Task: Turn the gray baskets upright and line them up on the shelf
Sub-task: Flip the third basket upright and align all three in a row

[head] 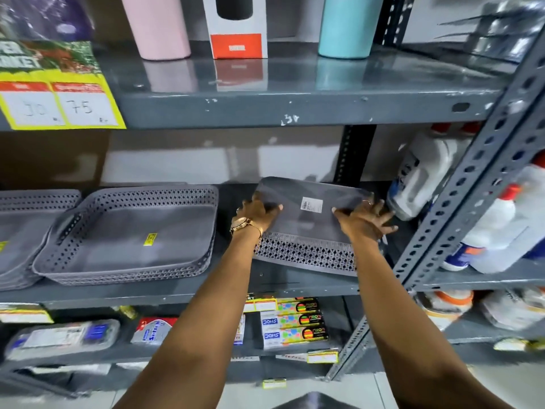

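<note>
An upside-down gray basket (306, 225) lies on the middle shelf (177, 286), its flat bottom with a white label facing up and its perforated wall toward me. My left hand (259, 212) grips its left edge and my right hand (365, 218) grips its right edge. To the left stands an upright stack of gray baskets (129, 231) with a yellow sticker inside. Another upright gray stack (26, 231) shows at the far left, partly cut off by the frame.
White jugs (421, 172) stand just right of the held basket, behind a slanted perforated steel post (460, 196). The upper shelf carries a pink tumbler (159, 25), a boxed bottle (236, 25) and a teal tumbler (348, 25). Stationery boxes (295, 323) fill the shelf below.
</note>
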### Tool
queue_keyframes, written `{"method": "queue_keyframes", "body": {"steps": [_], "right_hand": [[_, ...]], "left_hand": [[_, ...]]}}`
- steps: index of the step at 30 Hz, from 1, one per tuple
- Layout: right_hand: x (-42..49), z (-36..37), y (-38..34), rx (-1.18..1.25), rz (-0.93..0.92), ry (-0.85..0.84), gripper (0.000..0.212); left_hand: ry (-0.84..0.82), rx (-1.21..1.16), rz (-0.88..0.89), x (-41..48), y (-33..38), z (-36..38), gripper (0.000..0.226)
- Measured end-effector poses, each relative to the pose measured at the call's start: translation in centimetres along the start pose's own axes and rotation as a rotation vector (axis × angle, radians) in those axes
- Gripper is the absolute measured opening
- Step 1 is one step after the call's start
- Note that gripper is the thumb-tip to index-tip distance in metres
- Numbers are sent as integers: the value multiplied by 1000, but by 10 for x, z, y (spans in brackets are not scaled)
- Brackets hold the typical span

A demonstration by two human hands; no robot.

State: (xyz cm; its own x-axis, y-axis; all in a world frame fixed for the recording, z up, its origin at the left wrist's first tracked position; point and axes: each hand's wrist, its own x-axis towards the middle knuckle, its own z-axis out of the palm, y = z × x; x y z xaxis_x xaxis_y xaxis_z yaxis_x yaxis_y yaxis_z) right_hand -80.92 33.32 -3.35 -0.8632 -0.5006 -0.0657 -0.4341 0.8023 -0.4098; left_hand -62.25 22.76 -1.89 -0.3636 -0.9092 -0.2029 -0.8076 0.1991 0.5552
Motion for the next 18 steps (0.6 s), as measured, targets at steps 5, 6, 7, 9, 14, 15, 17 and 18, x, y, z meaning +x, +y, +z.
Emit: {"method": "queue_keyframes", "body": {"steps": [5,6,7,9,14,15,17,18], "right_hand": [[11,-1,10,279,139,-89,115],[13,-2,10,301,134,-95,113],[15,-4,9,322,127,-99,110],[19,-5,8,371,119,-95,104],[19,-12,1,607,70,35,82],[17,-14,-2,685,65,68,79],[18,-18,-11,861,67,129,81],[19,-21,-15,946,86,164,83]], "left_hand": [[-66,-276,-117,8,-7,-6,78],[-85,-315,-144,4,-5,-10,75],[-104,-353,-176,4,-5,-13,74],[-89,-418,-217,4,-6,-18,79],[149,-644,-222,12,-7,-34,105],[211,-670,-205,27,-14,-34,110],[353,-767,-141,31,-12,-45,108],[412,-826,-106,24,-8,-52,98]]}}
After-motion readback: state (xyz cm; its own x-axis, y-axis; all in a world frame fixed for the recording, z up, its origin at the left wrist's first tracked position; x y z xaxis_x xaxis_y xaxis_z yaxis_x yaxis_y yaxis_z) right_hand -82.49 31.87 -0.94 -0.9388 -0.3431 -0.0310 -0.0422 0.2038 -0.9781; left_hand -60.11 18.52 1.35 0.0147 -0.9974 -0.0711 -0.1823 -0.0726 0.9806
